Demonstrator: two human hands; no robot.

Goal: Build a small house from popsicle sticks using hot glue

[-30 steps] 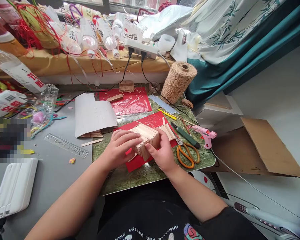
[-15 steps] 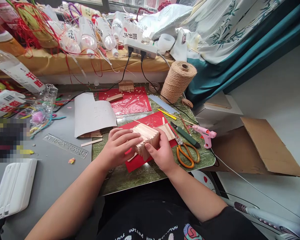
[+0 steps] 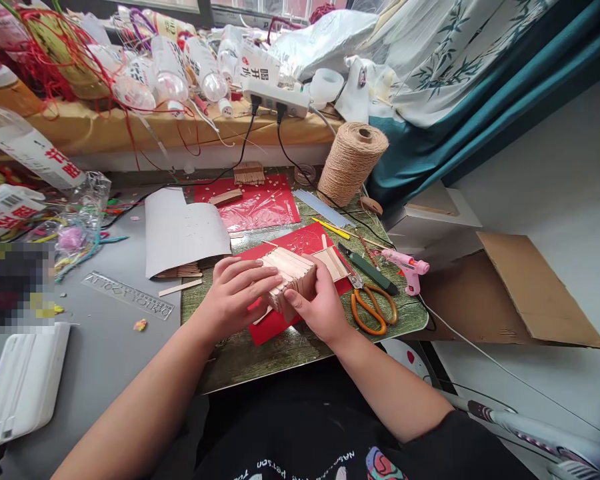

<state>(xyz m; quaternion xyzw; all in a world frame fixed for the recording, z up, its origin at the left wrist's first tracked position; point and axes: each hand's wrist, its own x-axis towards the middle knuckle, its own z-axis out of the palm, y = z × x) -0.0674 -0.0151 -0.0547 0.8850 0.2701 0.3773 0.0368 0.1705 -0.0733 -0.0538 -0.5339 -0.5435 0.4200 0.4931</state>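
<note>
- Craft-stick block [image 3: 293,263]: pale flat wooden sticks with rounded ends, layered into a boxy form; located above the red sheet [image 3: 275,327], inward from the desk's front edge. Contact with the sheet cannot be told.
- Left hand [image 3: 237,293]: clamped on the block's left side, fingers over the top.
- Right hand [image 3: 320,307]: clamped on its right side, thumb against the near face.
- Desk [image 3: 250,373]: green wood-grain surface; a strip of it shows between the hands and the front edge.
- Right edge of desk: pink glue gun [image 3: 407,268]; just inward, orange-handled scissors [image 3: 373,310] and green-handled cutter [image 3: 370,268].
- Far right corner: upright twine spool [image 3: 353,163], coarse brown fibre.
- Left of desk, on the grey tabletop [image 3: 113,380]: transparent stencil ruler [image 3: 127,295] with letter cut-outs.
- Ledge [image 3: 105,137] behind: white bottle label [image 3: 260,65] reading "喝开水".
</note>
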